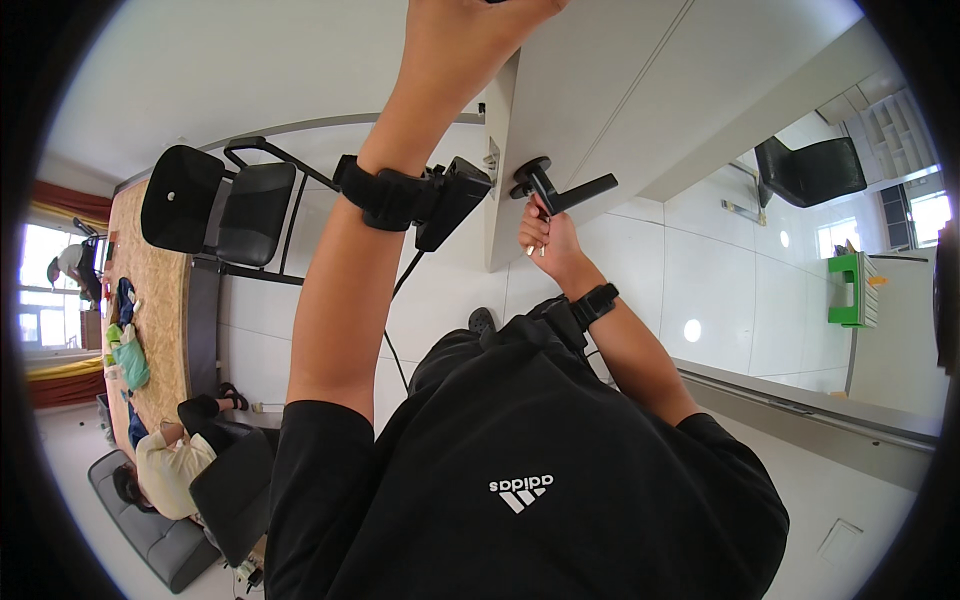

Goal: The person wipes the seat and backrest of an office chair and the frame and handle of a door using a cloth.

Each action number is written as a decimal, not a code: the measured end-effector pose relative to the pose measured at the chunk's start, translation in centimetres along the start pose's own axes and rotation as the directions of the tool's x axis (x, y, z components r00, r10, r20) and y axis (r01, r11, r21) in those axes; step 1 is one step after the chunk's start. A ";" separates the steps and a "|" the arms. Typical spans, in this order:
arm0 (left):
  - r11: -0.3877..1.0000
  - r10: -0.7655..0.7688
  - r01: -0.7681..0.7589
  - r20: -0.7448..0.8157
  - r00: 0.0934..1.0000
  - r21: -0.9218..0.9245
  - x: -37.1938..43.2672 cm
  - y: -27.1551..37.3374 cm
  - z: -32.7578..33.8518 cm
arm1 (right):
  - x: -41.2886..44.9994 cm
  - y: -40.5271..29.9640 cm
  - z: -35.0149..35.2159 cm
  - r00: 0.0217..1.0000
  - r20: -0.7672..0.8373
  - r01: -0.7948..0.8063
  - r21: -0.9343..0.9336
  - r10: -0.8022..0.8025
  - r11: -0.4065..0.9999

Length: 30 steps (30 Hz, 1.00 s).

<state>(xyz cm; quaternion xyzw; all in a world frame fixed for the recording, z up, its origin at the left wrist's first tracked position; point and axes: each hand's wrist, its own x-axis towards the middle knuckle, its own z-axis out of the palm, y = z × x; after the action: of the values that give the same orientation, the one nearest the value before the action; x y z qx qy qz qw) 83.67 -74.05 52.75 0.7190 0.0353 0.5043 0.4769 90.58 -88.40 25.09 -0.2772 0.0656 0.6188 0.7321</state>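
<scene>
A white door with a thin groove stands ajar in front of me, its edge and latch hardware facing left. A black lever handle with a round rose juts from its face. Just below that handle, my right hand is closed on small metal keys, fingertips close to the lock; whether a key sits inside it is hidden. My left hand is raised high at the top edge, partly cut off, with a sliver of something dark by its fingers. A black device is strapped to my left wrist.
Black chairs and a wooden-topped table with cloths and bags stand at left. A person sits beside it; another bends near the window. Through the doorway at right are a black chair and a green stool. A cable hangs by my left side.
</scene>
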 end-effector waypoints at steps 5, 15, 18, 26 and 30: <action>0.999 -0.008 0.008 -0.005 1.000 -0.037 0.1 0.3 0.2 | 0.2 0.5 0.7 0.992 -0.098 0.071 -0.027 -0.074 0.997; 0.995 0.016 -0.017 -0.015 1.000 -0.095 -0.1 -0.5 0.4 | 0.5 0.6 0.5 0.997 -0.071 0.034 0.006 -0.033 0.999; 0.995 -0.012 0.009 -0.027 1.000 -0.097 -0.4 0.1 0.7 | -0.4 0.8 0.3 0.965 -0.145 0.135 -0.436 -0.218 0.890; 0.995 -0.012 0.007 -0.049 0.999 -0.097 -0.1 -0.8 0.4 | 0.8 0.2 -0.4 0.975 -0.111 0.142 -0.348 -0.191 0.927; 0.994 0.006 -0.008 -0.024 1.000 -0.111 -0.1 -0.9 0.5 | 0.8 -0.2 0.3 0.994 -0.112 0.016 -0.017 -0.017 1.000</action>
<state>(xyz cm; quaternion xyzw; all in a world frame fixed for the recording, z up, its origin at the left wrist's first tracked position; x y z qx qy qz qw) 84.33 -73.96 52.03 0.6853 0.0105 0.5158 0.5140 90.85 -87.59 25.02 -0.3180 0.0991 0.5967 0.7301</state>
